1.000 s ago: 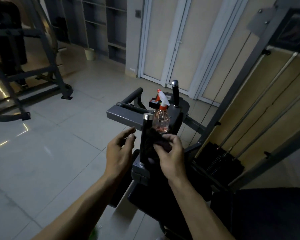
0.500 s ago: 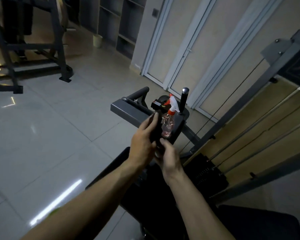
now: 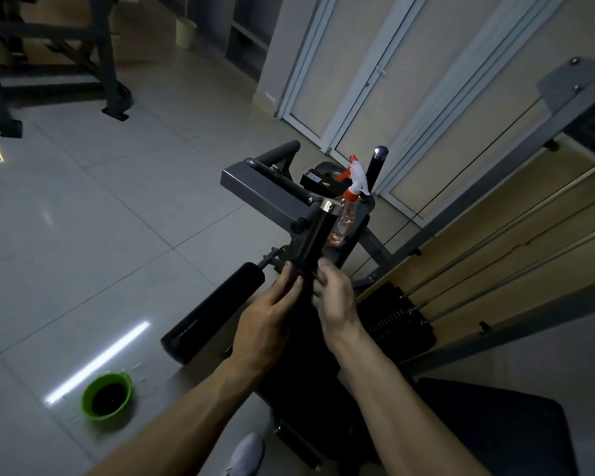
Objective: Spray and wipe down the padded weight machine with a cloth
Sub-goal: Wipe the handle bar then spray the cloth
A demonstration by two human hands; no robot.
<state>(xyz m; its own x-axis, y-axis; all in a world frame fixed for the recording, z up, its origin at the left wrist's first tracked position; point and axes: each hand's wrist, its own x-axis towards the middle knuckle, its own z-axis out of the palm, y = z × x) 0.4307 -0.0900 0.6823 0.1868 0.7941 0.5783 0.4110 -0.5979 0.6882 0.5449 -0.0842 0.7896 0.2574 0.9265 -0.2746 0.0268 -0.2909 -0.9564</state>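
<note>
Dim room, so take this with a grain of salt. Both hands are up at the weight machine [image 3: 255,187], working the upright black handle [image 3: 318,235] with the chrome cap on top. My left hand [image 3: 272,304] is on the lower end of that handle from the left, fingers curled against it. My right hand [image 3: 334,297] is clasped round the same spot from the right, thumb and fingers closing on the grip. Something dark sits between the two hands, but I can't pick out the cloth from the black handle in this light.

The spray bottle [image 3: 344,218] is clear, with an orange and white trigger head. It stands upright on the machine just behind the handle, and neither hand touches it.

A black padded roller [image 3: 217,307] sticks out to the lower left, just beside my left hand. The weight stack [image 3: 395,317] is off to the right with its guide rods running up, and a dark seat pad [image 3: 495,427] fills the bottom right corner.

On the tiled floor [image 3: 83,218] there's a green bowl [image 3: 106,400] with something dark in it, well left of the machine. A white shoe [image 3: 248,451] pokes in at the bottom edge.
</note>
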